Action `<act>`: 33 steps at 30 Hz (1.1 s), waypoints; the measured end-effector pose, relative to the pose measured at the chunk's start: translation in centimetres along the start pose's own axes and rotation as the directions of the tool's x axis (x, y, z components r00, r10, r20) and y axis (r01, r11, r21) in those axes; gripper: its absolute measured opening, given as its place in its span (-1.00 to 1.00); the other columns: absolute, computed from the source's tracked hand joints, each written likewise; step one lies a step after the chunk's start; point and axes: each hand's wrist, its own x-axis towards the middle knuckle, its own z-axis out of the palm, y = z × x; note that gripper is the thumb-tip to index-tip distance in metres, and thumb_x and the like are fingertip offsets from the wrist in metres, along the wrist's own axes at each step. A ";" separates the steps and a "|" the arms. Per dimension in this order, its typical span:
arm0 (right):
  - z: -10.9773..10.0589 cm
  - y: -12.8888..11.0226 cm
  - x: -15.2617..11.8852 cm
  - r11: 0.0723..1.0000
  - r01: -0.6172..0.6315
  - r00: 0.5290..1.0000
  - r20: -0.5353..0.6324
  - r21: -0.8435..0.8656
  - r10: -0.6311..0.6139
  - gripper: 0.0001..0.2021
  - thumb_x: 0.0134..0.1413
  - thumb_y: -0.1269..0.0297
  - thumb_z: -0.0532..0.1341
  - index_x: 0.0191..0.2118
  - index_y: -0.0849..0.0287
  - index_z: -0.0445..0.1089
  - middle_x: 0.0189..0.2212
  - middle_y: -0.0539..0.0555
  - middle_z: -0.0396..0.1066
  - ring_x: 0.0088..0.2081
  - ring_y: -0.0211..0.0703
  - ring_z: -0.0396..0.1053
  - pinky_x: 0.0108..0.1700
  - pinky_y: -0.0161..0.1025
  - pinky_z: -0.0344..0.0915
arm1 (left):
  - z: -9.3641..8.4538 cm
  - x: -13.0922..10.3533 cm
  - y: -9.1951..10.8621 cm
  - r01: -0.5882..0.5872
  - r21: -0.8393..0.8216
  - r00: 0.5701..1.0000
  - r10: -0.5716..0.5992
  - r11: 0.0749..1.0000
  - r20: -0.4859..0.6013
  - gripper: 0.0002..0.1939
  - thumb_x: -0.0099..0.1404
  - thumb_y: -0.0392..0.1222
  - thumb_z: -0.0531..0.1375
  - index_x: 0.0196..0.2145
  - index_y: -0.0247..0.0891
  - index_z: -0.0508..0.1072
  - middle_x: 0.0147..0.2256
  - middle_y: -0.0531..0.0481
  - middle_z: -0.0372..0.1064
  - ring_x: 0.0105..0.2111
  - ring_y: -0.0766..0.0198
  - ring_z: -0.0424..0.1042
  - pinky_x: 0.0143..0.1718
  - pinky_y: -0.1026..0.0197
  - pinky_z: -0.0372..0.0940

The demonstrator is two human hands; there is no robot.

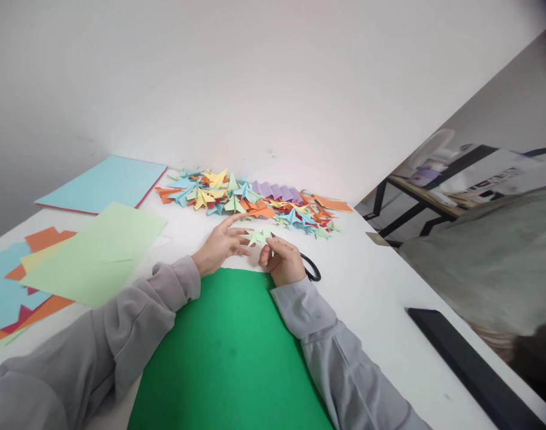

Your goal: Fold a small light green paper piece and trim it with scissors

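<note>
A small pale green folded-paper star is pinched between the thumb and fingers of my right hand. My left hand has its fingers spread just left of the star; whether a fingertip touches it I cannot tell. Below both hands lies a green sheet on the white table. A black loop handle shows behind my right wrist, its other end hidden. Just beyond the hands is a heap of folded-paper shapes in yellow, blue, orange, green and red.
At the left are a pale green sheet over cut coloured paper pieces, and a light blue sheet near the wall. Purple pleated paper sits in the heap. A long black object lies along the table's right side.
</note>
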 end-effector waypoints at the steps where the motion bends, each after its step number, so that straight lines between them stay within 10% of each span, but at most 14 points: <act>1: 0.1 -0.1 0.0 1.000 -0.021 0.999 0.034 0.019 0.020 -0.77 -0.26 0.22 0.20 -0.73 0.18 0.20 -0.84 -0.07 0.22 -0.77 -0.35 0.11 -0.69 -0.36 0.05 | -0.1 0.0 0.0 0.002 0.013 1.000 -0.002 1.000 0.013 -0.31 -0.15 -0.55 0.14 -0.04 -0.12 0.21 -0.22 -0.05 0.29 -0.43 0.38 0.35 -0.36 0.17 0.33; 8: 0.4 -0.3 -0.4 0.997 -0.058 0.983 0.171 -0.045 0.065 -0.75 -0.26 0.23 0.20 -0.76 0.17 0.18 -0.87 -0.07 0.17 -0.79 -0.34 0.08 -0.67 -0.33 0.07 | -0.1 -0.1 -0.4 0.048 0.122 0.997 -0.056 0.991 0.061 -0.64 -0.21 -0.50 0.20 -0.34 -0.38 0.44 -0.43 -0.05 0.38 -0.46 0.35 0.36 -0.37 0.25 0.26; 18: 0.1 0.1 0.2 0.999 0.011 0.997 -0.078 0.037 -0.008 -0.62 -0.18 -0.08 0.10 -0.31 0.11 0.23 -0.65 -0.02 0.35 -0.61 -0.24 0.30 -0.62 -0.34 0.20 | -0.5 0.6 -0.8 -0.097 0.208 0.987 0.122 0.973 -0.107 -0.73 -0.21 -0.38 0.25 -0.42 -0.37 0.45 -0.52 0.02 0.39 -0.55 0.40 0.32 -0.49 0.33 0.22; 33: -0.2 0.8 0.2 0.951 0.215 0.977 0.032 -0.220 -0.213 -0.76 -0.34 0.31 0.30 -0.38 0.15 0.41 -0.55 -0.02 0.36 -0.49 -0.28 0.28 -0.54 -0.37 0.22 | -0.4 0.4 -0.7 -0.115 0.363 0.980 0.165 0.925 -0.109 -0.72 -0.17 -0.36 0.23 -0.39 -0.36 0.47 -0.54 0.03 0.37 -0.56 0.41 0.30 -0.52 0.35 0.20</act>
